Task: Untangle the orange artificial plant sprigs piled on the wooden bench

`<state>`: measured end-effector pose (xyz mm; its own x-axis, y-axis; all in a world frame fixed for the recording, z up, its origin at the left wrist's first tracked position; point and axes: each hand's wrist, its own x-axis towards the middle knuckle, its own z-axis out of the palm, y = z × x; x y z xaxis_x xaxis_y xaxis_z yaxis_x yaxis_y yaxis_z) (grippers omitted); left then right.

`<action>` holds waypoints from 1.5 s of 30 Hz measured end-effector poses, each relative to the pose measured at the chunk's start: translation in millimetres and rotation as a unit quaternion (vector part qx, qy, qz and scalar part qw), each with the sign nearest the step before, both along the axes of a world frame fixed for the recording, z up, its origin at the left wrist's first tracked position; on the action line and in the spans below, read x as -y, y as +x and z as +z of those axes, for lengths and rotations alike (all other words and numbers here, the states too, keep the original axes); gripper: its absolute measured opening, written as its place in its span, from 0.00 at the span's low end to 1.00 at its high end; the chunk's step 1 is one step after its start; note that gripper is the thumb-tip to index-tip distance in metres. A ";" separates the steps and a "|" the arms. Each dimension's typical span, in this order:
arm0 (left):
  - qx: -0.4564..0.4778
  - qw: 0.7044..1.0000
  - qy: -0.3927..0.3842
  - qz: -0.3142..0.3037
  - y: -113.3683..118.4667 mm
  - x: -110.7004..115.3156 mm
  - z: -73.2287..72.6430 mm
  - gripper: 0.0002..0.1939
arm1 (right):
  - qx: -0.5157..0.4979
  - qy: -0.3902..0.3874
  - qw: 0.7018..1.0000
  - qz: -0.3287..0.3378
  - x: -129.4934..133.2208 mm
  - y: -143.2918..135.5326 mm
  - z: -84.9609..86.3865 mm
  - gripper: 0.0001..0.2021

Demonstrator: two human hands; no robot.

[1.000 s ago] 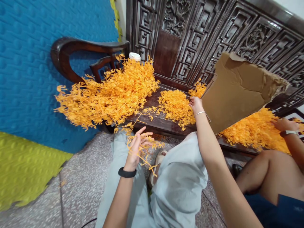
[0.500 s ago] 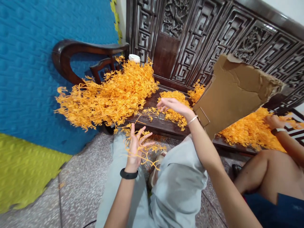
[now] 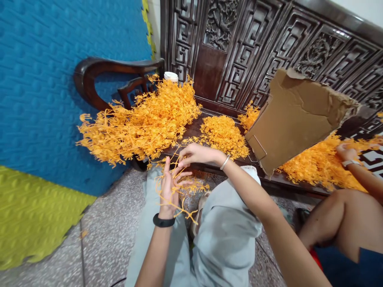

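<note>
My left hand (image 3: 171, 185) is palm up over my lap with its fingers spread. Thin branching orange plastic sprigs (image 3: 188, 214) run across its palm and between its fingers, and it holds them up. My right hand (image 3: 194, 154) reaches in from the right, thumb and fingers pinched on an orange strand beside the left fingertips; the exact grip is partly hidden. A large heap of orange sprigs (image 3: 143, 123) lies beyond my left hand on a dark wooden bench (image 3: 196, 129). Behind my right hand sits a smaller orange pile (image 3: 223, 135).
A cardboard sheet (image 3: 299, 115) leans over the bench on the right. Another person's hand (image 3: 347, 151) is at a further orange heap (image 3: 323, 165). A white lid (image 3: 171, 76) stands near the carved backrest (image 3: 211, 71). The curved armrest (image 3: 83, 81) borders the left, beside blue mats (image 3: 36, 79).
My right hand has moved left and down from the small pile to my left hand, and its fingers have closed. My left hand stays nearly in place with the sprigs.
</note>
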<state>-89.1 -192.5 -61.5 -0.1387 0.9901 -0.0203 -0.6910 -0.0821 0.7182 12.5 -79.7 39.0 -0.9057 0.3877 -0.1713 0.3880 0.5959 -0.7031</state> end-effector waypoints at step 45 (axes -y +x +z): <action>0.109 0.994 0.003 -0.007 16.7 -0.7 13.7 0.25 | -0.144 0.030 0.644 -0.751 -105.0 200.8 -58.1 0.05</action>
<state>-72.4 -191.8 -47.8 -0.1177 0.9922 -0.0420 -0.8314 -0.0753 0.5506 213.3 25.4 -19.1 0.5079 0.8611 -0.0232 0.4173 -0.2695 -0.8679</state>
